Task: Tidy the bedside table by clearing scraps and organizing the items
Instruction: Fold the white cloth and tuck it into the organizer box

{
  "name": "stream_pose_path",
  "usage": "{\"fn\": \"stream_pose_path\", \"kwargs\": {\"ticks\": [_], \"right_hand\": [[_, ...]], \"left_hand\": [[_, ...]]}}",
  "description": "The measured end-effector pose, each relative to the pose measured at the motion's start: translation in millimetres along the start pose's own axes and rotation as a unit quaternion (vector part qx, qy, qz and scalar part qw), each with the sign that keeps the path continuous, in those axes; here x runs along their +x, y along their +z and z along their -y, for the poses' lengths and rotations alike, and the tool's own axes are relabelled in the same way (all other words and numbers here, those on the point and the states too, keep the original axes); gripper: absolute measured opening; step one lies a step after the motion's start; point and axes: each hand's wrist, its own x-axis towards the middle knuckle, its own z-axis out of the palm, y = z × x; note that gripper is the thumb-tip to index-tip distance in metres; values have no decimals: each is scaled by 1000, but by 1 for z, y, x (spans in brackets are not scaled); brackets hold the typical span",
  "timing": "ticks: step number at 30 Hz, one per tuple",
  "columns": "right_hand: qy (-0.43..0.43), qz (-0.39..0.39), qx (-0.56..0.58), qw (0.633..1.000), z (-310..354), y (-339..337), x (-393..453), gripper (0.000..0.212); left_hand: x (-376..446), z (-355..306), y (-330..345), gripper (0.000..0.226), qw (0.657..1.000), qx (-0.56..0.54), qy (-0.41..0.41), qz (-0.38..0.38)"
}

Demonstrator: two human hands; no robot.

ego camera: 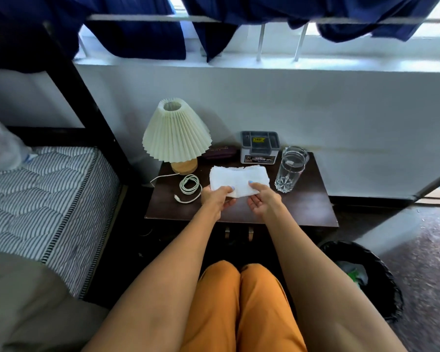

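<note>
A folded white cloth (235, 177) lies in the middle of the dark wooden bedside table (308, 207). My left hand (217, 198) pinches its near left corner with thumb on top. My right hand (262, 199) holds the near right edge, thumb pressed on the cloth, palm turned up beneath. A coiled white cable (189, 185) lies left of the cloth. A clear glass (290, 168) stands to the right. At the back stand a pleated cream lamp (175, 133), a dark flat case (219, 152) and a grey organizer box (259, 146).
A striped mattress (43, 196) and black bed frame (87, 102) lie to the left. A black-lined waste bin (366, 275) sits on the floor at the right, with some scraps inside. The white wall and window bars run behind the table.
</note>
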Motion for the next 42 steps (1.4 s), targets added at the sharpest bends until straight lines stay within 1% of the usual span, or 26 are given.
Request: {"fn": "stream_pose_path", "kwargs": {"ticks": [1,3,6,8,11,12,14,16,18,19,21,23,24,25,27,29,30,31,33,36,38,40,42], "right_hand": [[-7,3,-6,1000,3,2,-5,18],[-32,9,-21,999,6,5,-16,18],[-82,12,-39,996,3,7,-24,15],[-120,2,-84,989,-1,8,-26,17],[-181,-31,-179,967,-6,11,-30,18],[-195,-39,-203,959,-7,12,-32,16],[-206,-31,-225,952,-10,14,-37,15],[-213,-4,-231,949,-11,15,-42,12],[-221,16,-243,944,-13,17,-46,3],[-223,23,-251,942,-13,17,-47,5],[-220,38,-258,940,-14,17,-48,18],[-214,59,-250,942,-14,17,-49,35],[-211,71,-245,944,-13,17,-49,42],[-208,80,-241,945,-12,16,-50,43],[-204,83,-248,943,-10,16,-50,34],[-198,71,-261,942,-9,15,-48,19],[-193,62,-264,943,-8,14,-47,13],[-189,56,-262,945,-7,14,-45,11],[-183,47,-254,948,-5,12,-40,17],[-191,15,-267,945,-3,9,-31,19],[-211,-19,-319,924,-1,6,-21,23],[-232,-51,-370,898,0,4,-12,33],[-244,-60,-396,883,1,3,-1,43]], "left_hand": [[-3,-3,-1,44,1000,1,7,-1],[-10,-9,-4,42,1000,17,23,-1],[-13,-13,-11,32,994,85,63,-11],[-15,-14,-16,29,986,137,96,-26],[-22,-16,-19,33,963,214,153,-55],[-24,-16,-19,31,958,229,164,-61],[-29,-16,-18,26,952,244,175,-54],[-35,-17,-15,23,952,243,184,-40],[-40,-19,-13,35,955,229,184,-26],[-43,-20,-11,44,956,231,180,-21],[-48,-23,-10,62,958,232,171,-13],[-51,-23,-9,78,961,216,172,-8],[-52,-23,-10,83,960,215,177,-9],[-53,-23,-10,86,959,216,183,-11],[-56,-23,-10,88,959,212,187,-11],[-58,-24,-8,87,963,199,184,-3],[-58,-24,-5,85,964,195,182,0],[-58,-24,-3,82,965,193,179,1],[-57,-22,4,77,966,194,172,3],[-51,-17,15,73,969,184,163,4],[-45,-13,23,72,970,185,156,6],[-38,-9,33,74,971,185,149,6],[-29,-7,43,73,972,184,146,10]]}}
